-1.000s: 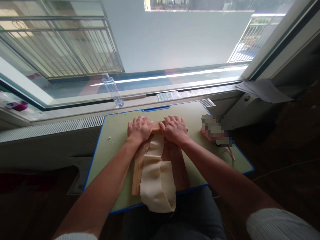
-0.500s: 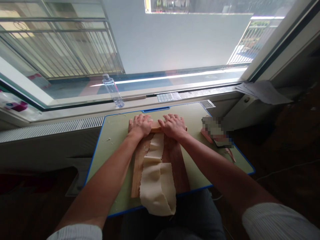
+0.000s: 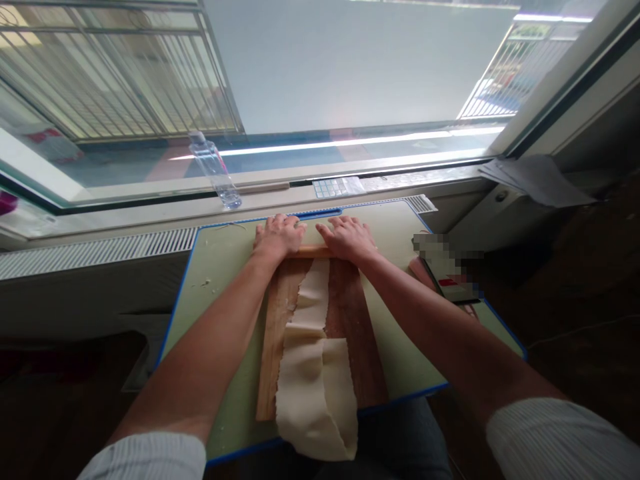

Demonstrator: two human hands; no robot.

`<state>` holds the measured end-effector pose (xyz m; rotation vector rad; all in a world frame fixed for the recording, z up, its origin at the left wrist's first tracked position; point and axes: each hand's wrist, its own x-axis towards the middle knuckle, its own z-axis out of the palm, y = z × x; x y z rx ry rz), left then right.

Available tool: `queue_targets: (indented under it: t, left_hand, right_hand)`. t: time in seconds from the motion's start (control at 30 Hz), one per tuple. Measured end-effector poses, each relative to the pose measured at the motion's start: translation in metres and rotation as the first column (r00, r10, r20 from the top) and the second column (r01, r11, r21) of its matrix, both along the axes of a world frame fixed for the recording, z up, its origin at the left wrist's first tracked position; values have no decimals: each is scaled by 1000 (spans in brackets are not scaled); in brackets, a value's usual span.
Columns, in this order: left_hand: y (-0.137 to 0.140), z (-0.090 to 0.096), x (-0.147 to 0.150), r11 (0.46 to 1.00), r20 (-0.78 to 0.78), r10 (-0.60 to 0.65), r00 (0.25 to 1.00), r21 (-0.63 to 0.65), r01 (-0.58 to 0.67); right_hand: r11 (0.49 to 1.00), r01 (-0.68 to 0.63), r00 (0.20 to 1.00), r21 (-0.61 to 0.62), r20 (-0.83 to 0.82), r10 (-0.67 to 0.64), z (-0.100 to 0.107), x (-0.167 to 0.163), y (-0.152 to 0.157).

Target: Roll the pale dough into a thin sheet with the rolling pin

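Note:
A wooden rolling pin (image 3: 314,252) lies crosswise at the far end of a wooden board (image 3: 353,313). My left hand (image 3: 278,237) presses on the pin's left part, fingers bent over it. On its right part rests my right hand (image 3: 350,239), with the thumb pointing inward. Between the hands, a strip of rolled dough (image 3: 314,300) runs from the pin toward me along the board. Its near part is folded over and hangs past the board's near edge. The pin's ends are hidden under my hands.
The board rests on a pale green table (image 3: 400,320) with a blue rim. A partly blurred phone-like object (image 3: 453,280) lies at the right. A clear bottle (image 3: 215,170) stands on the windowsill, and papers (image 3: 543,179) lie farther right. Dough crumbs (image 3: 206,283) dot the left side.
My hands have pushed slightly forward, palms farther over the rolling pin. The view has shifted, so the board and the dough appear larger and lower.

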<state>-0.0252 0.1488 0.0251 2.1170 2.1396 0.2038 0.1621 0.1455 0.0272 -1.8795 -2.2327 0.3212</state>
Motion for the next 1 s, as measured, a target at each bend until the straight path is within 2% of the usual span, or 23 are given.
queue_targets:
  t: [0.13,0.37,0.53,0.7,0.83,1.0]
  left_hand:
    - [-13,1,2,999,12,24,1000,42,-25]
    - [-65,-5,5,985,-27,12,1000,174,-7]
    - [-87,-8,7,979,-47,29,998,204,-19]
    - [-75,-7,6,989,-48,32,998,145,-25]
    - [-48,-4,3,996,-45,28,999,87,-24]
    - [-8,-2,0,1000,-15,20,1000,0,-20]
  right_hand:
    - [997,-7,999,70,38,4,-2,0,-13]
    - [965,-5,996,261,87,-18,-12,-1,-64]
    - [956,-31,993,291,117,-3,-13,-1,-85]
    - [965,-27,994,260,108,-1,-11,-2,-74]
    - [981,-2,997,194,80,-13,-8,-3,-48]
    - [998,10,1000,54,8,-11,-4,-2,-11]
